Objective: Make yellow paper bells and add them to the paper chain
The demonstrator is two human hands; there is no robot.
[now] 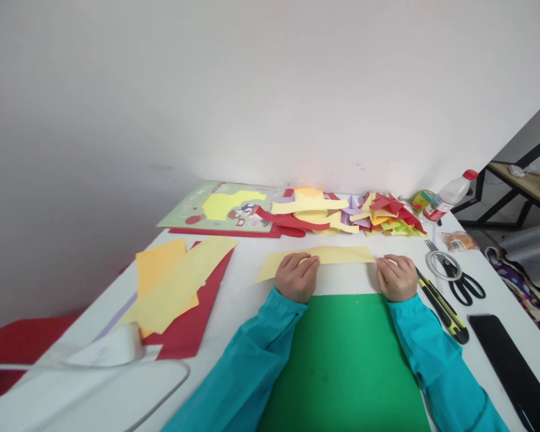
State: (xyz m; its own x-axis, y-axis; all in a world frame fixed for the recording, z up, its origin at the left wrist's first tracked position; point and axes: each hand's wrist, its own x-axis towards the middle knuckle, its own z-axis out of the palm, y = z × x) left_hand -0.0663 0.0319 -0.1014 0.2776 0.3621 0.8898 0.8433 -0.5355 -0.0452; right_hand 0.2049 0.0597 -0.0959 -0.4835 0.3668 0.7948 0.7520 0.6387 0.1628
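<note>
A pale yellow paper strip (342, 254) stretches crosswise just beyond the far edge of a green mat (351, 366). My left hand (297, 276) is closed on the strip left of its middle, thumb and fingers pinched together. At the strip's right end, my right hand (396, 277) pinches the corner between thumb and fingers. Both forearms, in blue sleeves, reach over the mat. A yellow and black utility knife (445, 309) lies right beside my right wrist.
Black scissors (461, 282), a tape roll (444, 266) and a black phone (513, 366) lie on the right. Colored paper sheets (180, 282) and a white power strip (112, 348) are left. Cut paper pieces (391, 213) and a bottle (450, 195) stand along the back.
</note>
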